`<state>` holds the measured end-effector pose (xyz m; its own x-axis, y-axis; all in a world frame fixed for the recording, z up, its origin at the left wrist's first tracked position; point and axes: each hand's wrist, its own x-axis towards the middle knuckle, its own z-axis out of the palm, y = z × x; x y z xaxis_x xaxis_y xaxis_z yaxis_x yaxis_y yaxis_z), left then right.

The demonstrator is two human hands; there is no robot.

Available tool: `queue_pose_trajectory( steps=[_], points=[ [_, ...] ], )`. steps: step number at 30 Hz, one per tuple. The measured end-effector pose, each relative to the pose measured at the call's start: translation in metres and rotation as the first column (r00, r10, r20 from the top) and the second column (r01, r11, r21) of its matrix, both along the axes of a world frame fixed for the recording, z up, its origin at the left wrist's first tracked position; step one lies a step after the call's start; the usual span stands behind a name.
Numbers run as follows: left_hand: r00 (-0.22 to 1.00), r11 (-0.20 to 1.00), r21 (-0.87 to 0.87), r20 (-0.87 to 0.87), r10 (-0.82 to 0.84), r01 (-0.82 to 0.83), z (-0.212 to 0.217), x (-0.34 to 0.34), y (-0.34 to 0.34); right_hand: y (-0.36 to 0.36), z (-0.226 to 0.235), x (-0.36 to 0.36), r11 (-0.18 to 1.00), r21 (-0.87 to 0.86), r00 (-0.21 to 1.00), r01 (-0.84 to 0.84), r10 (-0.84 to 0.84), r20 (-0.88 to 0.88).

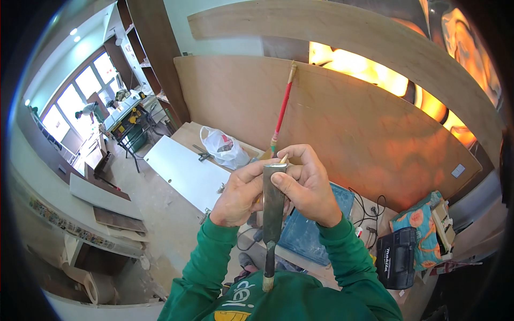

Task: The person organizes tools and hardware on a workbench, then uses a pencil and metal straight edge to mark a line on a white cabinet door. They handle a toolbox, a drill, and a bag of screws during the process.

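Large plywood sheets [342,123] lean against the far wall, lit orange by a warm lamp glow [369,69] behind them. The dusty concrete floor [160,214] carries a white board [184,171] and offcuts. Bright windows [80,91] light the left side, near a table saw stand [128,125].

Bright daylight from windows [80,93] at upper left, panes blown out white. Warm orange glare at upper right, overexposed along gap behind plywood sheet [342,128], casting reddish tint across its surface. Ceiling spots [75,35] small and sharp. Even, soft light on floor [155,214], weak shadows only. Centre crisp: hands and chisel blade [273,206] in focus, dull sheen on steel. Heavy fisheye bending toward rim, straight edges curved. Black vignette around circular frame, slight colour fringing at border. Far figures by windows small, hazy.
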<state>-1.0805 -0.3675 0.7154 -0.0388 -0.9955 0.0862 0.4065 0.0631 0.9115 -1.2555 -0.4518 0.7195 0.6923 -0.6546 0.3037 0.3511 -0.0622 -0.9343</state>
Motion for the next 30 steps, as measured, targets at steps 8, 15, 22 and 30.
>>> queue_pose_trajectory(
  steps=[8,15,22,30],
  points=[
    [0.993,0.991,0.066,0.047,0.111,-0.114,0.001,-0.017,0.006,0.006,-0.005,-0.004,1.0,0.015,0.999,0.025,-0.026,0.022],
    [0.996,0.992,0.087,0.005,0.094,-0.094,-0.028,-0.004,0.031,-0.003,-0.019,-0.004,1.0,0.008,1.0,0.011,-0.011,-0.023],
    [0.994,0.994,0.061,-0.057,0.092,-0.088,-0.008,-0.002,0.015,0.007,-0.008,0.012,0.998,0.058,0.999,-0.031,0.03,0.017],
    [0.996,0.996,0.026,-0.03,0.088,-0.087,-0.015,0.001,0.005,0.007,-0.006,0.009,0.998,0.037,0.999,-0.042,0.042,0.015]
  ],
)
